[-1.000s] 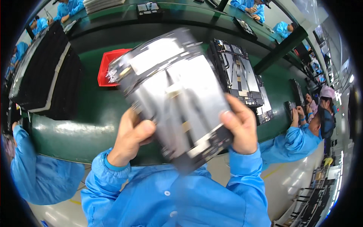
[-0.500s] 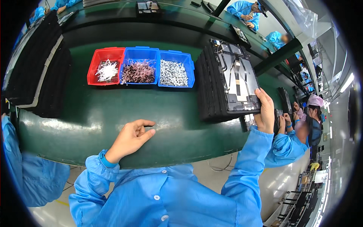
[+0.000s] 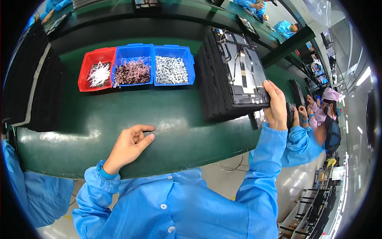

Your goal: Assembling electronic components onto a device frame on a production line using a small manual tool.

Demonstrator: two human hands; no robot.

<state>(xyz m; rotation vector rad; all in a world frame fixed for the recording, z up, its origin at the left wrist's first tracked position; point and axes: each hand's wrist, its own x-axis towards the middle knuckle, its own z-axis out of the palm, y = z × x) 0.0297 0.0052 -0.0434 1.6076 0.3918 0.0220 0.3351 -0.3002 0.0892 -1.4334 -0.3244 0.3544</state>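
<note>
My right hand (image 3: 276, 105) grips the near right corner of the top tablet-like panel (image 3: 251, 85), its fingers against the edge. The panel is an opened device with a silvery inside, dark cables and a black rim. It rests on a thick stack of black foam trays (image 3: 213, 85) at the right of the table. My left hand (image 3: 129, 146) hovers low over the table's near part, index finger stretched out and thumb apart from it, the other fingers curled. Nothing clear shows between them; a small dark patch by the index fingertip is too small to tell.
A red bin (image 3: 84, 73) of white pieces and two blue bins, one with brownish-pink screws (image 3: 132, 71), one with silvery screws (image 3: 172, 70), stand side by side on the green table (image 3: 119, 105). Another black stack (image 3: 43, 87) rises at left. Co-workers (image 3: 304, 147) sit nearby.
The view has shifted, so the bins and stacks appear farther left and the bins slightly higher. My right hand stays on the panel's corner; my left hand keeps nearly the same pose.
</note>
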